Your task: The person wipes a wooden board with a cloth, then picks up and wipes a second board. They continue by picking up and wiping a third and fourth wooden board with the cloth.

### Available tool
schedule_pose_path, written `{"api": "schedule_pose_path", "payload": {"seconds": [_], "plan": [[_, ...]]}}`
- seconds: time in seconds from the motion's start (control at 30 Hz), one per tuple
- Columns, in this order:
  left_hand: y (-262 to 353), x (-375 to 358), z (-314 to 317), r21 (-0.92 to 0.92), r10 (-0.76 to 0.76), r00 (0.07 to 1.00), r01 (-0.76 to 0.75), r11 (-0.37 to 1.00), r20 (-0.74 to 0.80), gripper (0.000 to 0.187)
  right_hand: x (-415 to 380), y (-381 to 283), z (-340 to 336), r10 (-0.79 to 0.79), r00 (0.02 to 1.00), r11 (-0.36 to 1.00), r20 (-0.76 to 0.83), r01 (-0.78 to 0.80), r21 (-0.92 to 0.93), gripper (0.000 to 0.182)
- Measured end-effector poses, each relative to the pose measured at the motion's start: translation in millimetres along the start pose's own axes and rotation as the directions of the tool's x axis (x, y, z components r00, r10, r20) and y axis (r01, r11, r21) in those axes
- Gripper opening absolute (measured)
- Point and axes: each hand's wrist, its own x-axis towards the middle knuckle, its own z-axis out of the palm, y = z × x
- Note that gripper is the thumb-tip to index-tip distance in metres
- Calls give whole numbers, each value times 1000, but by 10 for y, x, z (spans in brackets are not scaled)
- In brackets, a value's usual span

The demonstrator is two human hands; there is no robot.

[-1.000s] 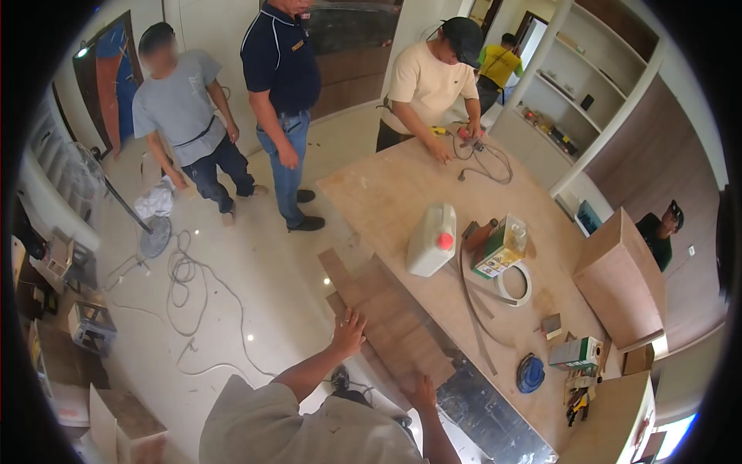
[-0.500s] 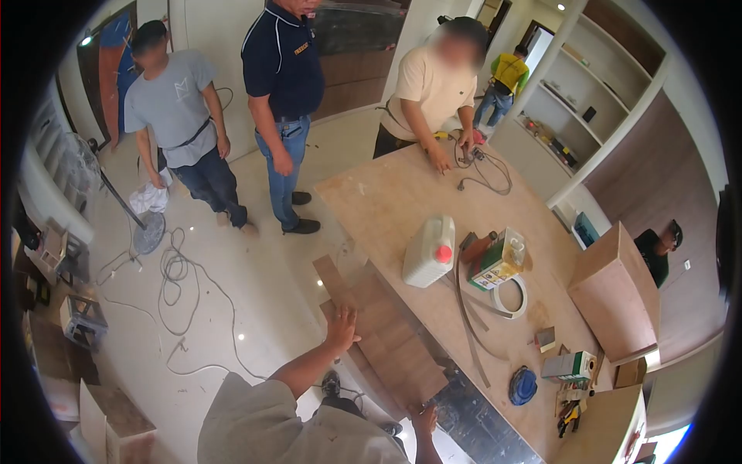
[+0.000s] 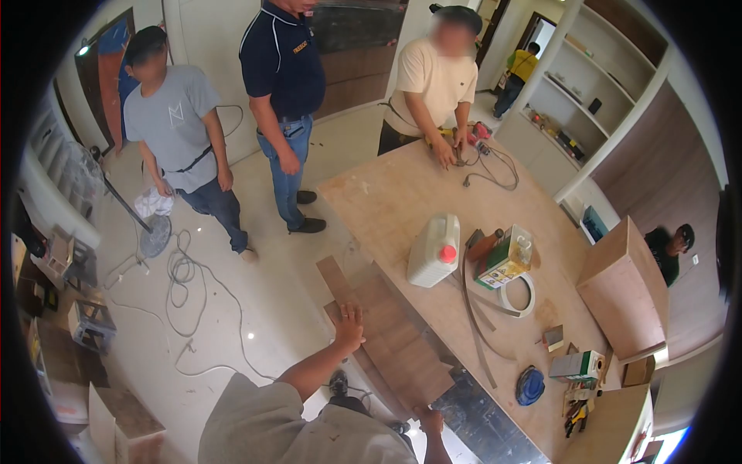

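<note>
Brown wood-grain panels [image 3: 402, 338] lie overlapped at the near-left edge of the big table, with a narrow wood strip [image 3: 335, 280] sticking out at their far left end. My left hand [image 3: 350, 328] lies palm down where the strip meets the panels, its fingers stretched out over the wood. At the panels' near right corner is my right hand [image 3: 430, 420], its fingers closed; what is in them is too small to make out. A dark, smooth sheet [image 3: 479, 410] lies to the right of that corner.
On the table [image 3: 386, 185] stand a white jug [image 3: 433, 251], a metal can [image 3: 504, 257], a tape roll [image 3: 516, 296] and a blue coil [image 3: 530, 385]. A co-worker [image 3: 437, 85] handles a corded tool at the far end. Two people stand at left. Cables [image 3: 185, 286] cross the floor.
The view has shifted slightly, so most things sit a little lower or further right. Both my hands stay at the panels. The person in yellow at the back has turned and moved.
</note>
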Motion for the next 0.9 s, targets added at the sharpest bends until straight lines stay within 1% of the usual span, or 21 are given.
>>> {"api": "schedule_pose_path", "payload": {"seconds": [0.13,0.23,0.27,0.33,0.47,0.53,0.63,0.73,0.83,0.9], "plan": [[16,1,-27,30,-9,1000,9,1000,29,116,-146,-173,-192,59,996,996,71,-63,60,55],[27,8,-83,40,-13,998,11,999,64,115,-261,-321,-354,125,979,976,160,-150,159,53],[24,19,-81,43,-15,997,11,999,77,115,-232,-303,-332,129,976,968,177,-162,191,52],[26,30,-75,31,-18,998,16,999,57,117,-191,-259,-290,136,968,950,209,-187,251,51],[42,25,-81,34,-28,999,27,999,37,117,-137,-185,-189,157,966,927,205,-216,306,50],[44,18,-128,26,-33,998,31,999,53,117,-141,-178,-192,158,963,917,219,-226,330,48],[23,39,-194,-16,-23,997,24,1000,72,116,-92,-135,-160,124,960,902,250,-214,375,46],[4,45,-172,-21,-18,998,19,1000,61,115,-80,-107,-135,102,967,919,236,-182,349,45],[8,48,-153,-15,-24,998,24,1000,52,115,-55,-59,-106,31,975,947,222,-100,306,45],[10,44,-159,-20,-27,998,28,999,54,115,-54,-48,-86,22,984,953,177,-74,294,46]]}}
